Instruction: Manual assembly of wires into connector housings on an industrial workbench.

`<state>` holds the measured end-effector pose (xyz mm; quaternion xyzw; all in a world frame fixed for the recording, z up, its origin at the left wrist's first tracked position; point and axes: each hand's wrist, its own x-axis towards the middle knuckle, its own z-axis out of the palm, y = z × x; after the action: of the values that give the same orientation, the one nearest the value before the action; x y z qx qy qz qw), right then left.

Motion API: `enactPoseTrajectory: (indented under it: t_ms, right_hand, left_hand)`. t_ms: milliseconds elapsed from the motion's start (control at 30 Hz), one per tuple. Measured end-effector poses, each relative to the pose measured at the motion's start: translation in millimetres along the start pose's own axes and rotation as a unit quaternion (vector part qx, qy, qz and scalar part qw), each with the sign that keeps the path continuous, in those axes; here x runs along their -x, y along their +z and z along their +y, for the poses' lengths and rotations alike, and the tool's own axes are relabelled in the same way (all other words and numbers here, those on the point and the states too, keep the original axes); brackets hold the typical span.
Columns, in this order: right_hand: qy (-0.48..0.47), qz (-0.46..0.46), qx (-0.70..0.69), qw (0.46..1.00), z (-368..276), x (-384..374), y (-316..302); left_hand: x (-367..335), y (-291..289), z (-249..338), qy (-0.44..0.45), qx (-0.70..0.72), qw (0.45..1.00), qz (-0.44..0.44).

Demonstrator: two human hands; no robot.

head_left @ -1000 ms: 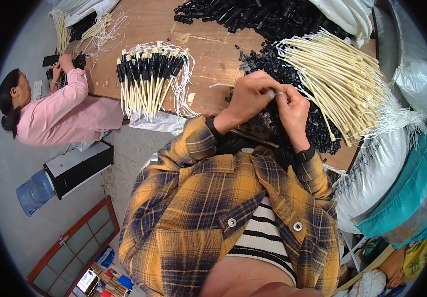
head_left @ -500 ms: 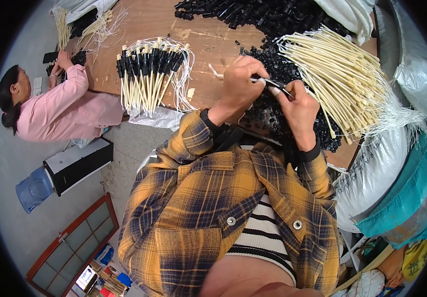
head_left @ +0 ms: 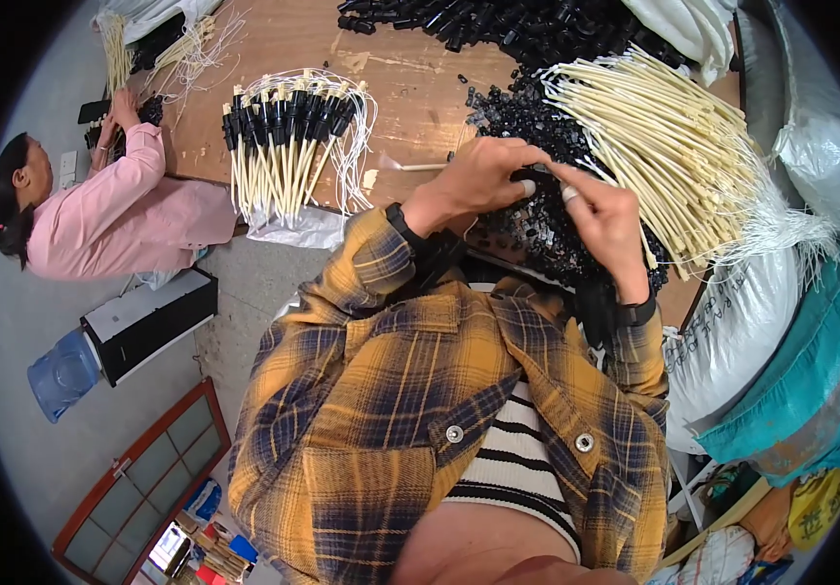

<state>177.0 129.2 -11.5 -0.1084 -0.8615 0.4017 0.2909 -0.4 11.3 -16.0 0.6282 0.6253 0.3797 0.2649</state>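
Note:
My left hand [head_left: 483,177] is closed around a cream sleeved wire [head_left: 422,167], whose pale end pokes out to the left. Bent fingers hide the rest of that wire. My right hand [head_left: 603,216] is curled, with its index fingertip meeting the left fingers; whatever it grips there is hidden. White wrapping covers both thumb tips. Directly under the hands spreads a heap of small black pieces [head_left: 547,234]. Right of them lies a big bundle of cream sleeved wires [head_left: 664,146] with white thread-like ends.
A bunch of wires fitted with black sockets [head_left: 288,127] lies left on the wooden table [head_left: 410,88]. Black sockets [head_left: 498,29] are piled at the back. White sacks [head_left: 746,331] and a teal sack [head_left: 800,380] crowd the right. A person in pink [head_left: 128,205] works at far left.
Both hands have shifted, and the black part seen between them earlier is now out of sight. My right index finger has stretched toward the left fingers. The wire's protruding end sits lower and further left.

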Motion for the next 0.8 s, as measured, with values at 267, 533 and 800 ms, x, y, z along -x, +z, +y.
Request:
enactPoseTrajectory:
  t_ms: [267, 533, 800]
  right_hand:
    - [0.045, -0.063, 0.2, 0.977, -31.8, -11.2, 9.9]
    - [0.261, -0.083, -0.014, 0.962, -34.8, -28.4, 24.5]
    - [-0.001, -0.081, 0.063, 0.995, -47.9, -35.2, 42.2]
  left_hand:
    - [8.1, 0.2, 9.2, -0.028, -0.056, 0.996, 0.056]
    - [28.5, -11.9, 18.1, -0.01, -0.193, 0.977, 0.094]
    - [108.8, -134.8, -58.9, -0.161, -0.498, 0.759, 0.387]
